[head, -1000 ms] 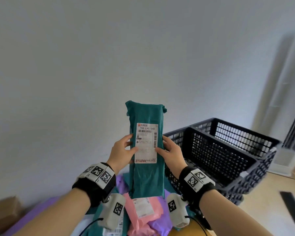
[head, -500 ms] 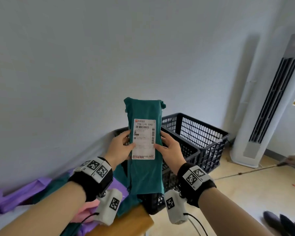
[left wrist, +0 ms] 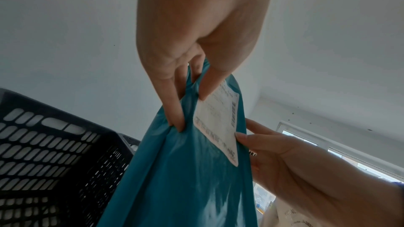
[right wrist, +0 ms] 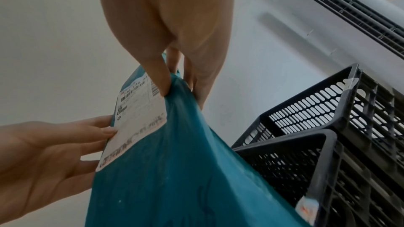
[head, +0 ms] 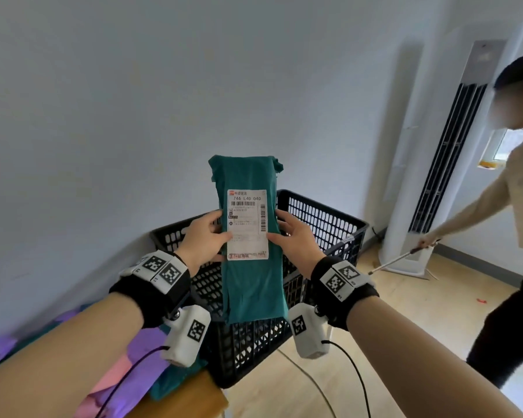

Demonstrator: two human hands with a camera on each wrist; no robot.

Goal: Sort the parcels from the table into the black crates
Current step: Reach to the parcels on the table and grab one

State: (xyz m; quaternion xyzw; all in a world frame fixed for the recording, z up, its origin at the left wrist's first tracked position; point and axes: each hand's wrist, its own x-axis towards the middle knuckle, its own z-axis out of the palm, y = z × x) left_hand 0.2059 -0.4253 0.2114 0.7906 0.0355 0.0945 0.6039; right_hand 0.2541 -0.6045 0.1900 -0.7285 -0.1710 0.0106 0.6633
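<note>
Teal poly-mailer parcel [head: 251,260] stood upright at the centre of the head view, held in the air in front of the black crates [head: 320,224], its white shipping label [head: 247,224] facing the camera. The left hand [head: 204,239] pinched the parcel's left edge, thumb on the label's edge and fingers [left wrist: 174,110] curled round behind; the right hand [head: 295,239] gripped the right edge the same way, thumb in front and fingers [right wrist: 203,82] behind. Both hands held at label height, so the lower half hung free below them.

The film creased and puckered at each pinch in the wrist views, and the bag hung flat and slack. By that look it was probably soft, light and somewhat slick, with no stiff core. A hold on the side edges near the label seemed sound; a grip by one corner alone would likely let it swing or slide.

Two crates stood side by side behind the parcel, the nearer one low in the frame against a wooden bench [head: 181,399] at the bottom edge. Purple, pink and teal parcels [head: 142,351] lay on the bench at lower left. A white floor-standing air conditioner [head: 405,206] rose at the right, and another person [head: 520,206] with a long stick [head: 402,257] stood at the far right.
</note>
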